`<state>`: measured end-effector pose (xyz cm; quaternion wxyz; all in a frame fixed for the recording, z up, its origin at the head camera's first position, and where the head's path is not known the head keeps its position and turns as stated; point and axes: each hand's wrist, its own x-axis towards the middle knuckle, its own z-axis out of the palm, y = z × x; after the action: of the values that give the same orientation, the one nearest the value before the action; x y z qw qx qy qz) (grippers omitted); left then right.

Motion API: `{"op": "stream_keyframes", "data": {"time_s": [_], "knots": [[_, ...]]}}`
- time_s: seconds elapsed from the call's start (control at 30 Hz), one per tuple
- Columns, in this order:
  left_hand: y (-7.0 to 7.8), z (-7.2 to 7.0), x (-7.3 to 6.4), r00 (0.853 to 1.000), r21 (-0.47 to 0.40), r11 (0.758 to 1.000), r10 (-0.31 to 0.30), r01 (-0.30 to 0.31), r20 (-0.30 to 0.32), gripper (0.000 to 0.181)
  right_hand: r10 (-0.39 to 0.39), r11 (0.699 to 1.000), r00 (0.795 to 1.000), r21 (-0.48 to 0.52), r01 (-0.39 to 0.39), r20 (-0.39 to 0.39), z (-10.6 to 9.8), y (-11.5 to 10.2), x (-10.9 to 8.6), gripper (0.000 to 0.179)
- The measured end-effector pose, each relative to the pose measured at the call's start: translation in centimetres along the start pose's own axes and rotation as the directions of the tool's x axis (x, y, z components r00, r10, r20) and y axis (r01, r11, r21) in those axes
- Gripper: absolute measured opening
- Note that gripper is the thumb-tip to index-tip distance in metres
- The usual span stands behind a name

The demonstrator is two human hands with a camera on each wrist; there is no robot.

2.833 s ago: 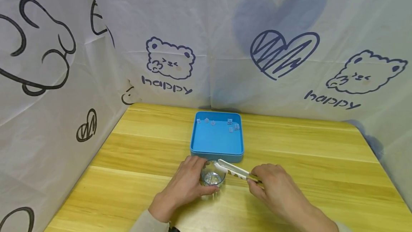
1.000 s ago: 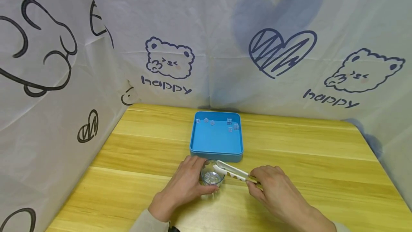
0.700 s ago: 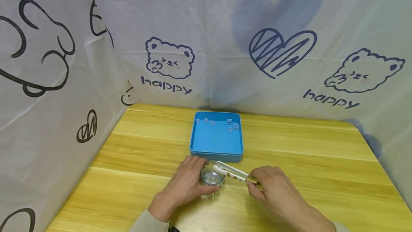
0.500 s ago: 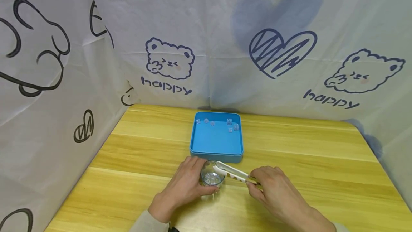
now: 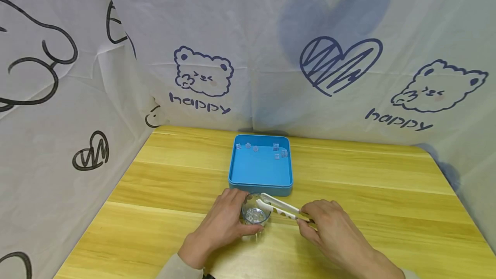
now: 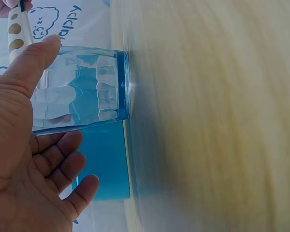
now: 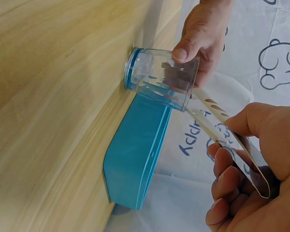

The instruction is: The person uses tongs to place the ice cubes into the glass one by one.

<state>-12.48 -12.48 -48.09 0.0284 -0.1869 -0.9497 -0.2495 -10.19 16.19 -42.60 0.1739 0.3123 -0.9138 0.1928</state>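
Observation:
A clear glass cup (image 5: 255, 215) stands upright on the table with clear pieces at its bottom. My left hand (image 5: 222, 218) holds it from the left, the thumb on the near side and fingers round the far side. In my right hand (image 5: 333, 223) are tongs (image 5: 284, 206) with white tips, pinched between thumb and fingers. Their arms stand apart, the tips at the cup's mouth. Nothing shows clearly between the tips. In the right wrist view the tongs' metal bend (image 7: 261, 186) lies within the palm.
Just behind the cup sits a square blue tray (image 5: 260, 189), with several small clear cubes (image 5: 276, 146) towards its far side. The wooden table (image 5: 387, 193) extends to both sides. White printed cloth (image 5: 271, 102) hangs along the back and left edges.
The tongs' tips look slightly further apart than before. Both hands, the cup and the tray have kept nearly the same places. The left cloth has shifted leftwards.

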Motion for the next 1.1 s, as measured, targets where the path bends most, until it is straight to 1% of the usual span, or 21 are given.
{"op": "stream_keyframes", "data": {"time_s": [0.17,0.3,0.5,0.6,0.73,0.93,1.03,1.1], "knots": [[0.0,0.0,-0.1,1.000,0.010,1.000,0.003,-0.002,-0.007,0.081,-0.015,1.000,1.000,-0.001,0.015,-0.013,0.0,0.1,0.0,0.010],[0.1,-0.1,-0.1,1.000,0.046,0.999,0.014,-0.013,-0.019,0.081,-0.018,1.000,1.000,-0.002,0.018,-0.018,0.2,0.2,-0.1,0.010],[0.2,-0.1,-0.1,1.000,0.092,0.996,0.022,-0.021,-0.018,0.079,-0.015,1.000,1.000,0.001,0.015,-0.018,0.3,0.3,-0.3,0.010],[0.2,0.0,-0.1,1.000,0.097,0.995,0.023,-0.022,-0.017,0.080,-0.015,1.000,1.000,0.002,0.015,-0.020,0.4,0.4,-0.3,0.010],[0.4,-0.2,-0.1,1.000,0.090,0.996,0.016,-0.015,-0.009,0.081,0.008,1.000,1.000,0.007,-0.008,-0.021,0.2,0.3,-0.2,0.011],[0.7,-0.5,-0.1,1.000,0.099,0.995,-0.001,0.001,-0.001,0.081,0.028,1.000,0.998,-0.010,-0.029,-0.062,-0.1,0.6,0.8,0.015],[0.9,-0.6,-0.1,1.000,0.105,0.994,-0.008,0.009,-0.008,0.082,0.051,0.999,0.996,0.010,-0.050,-0.072,-0.3,1.1,1.6,0.013],[0.9,-0.7,-0.1,1.000,0.091,0.996,-0.013,0.015,-0.019,0.085,0.084,0.996,0.995,0.034,-0.082,-0.062,-0.4,1.4,2.1,0.010]]}}
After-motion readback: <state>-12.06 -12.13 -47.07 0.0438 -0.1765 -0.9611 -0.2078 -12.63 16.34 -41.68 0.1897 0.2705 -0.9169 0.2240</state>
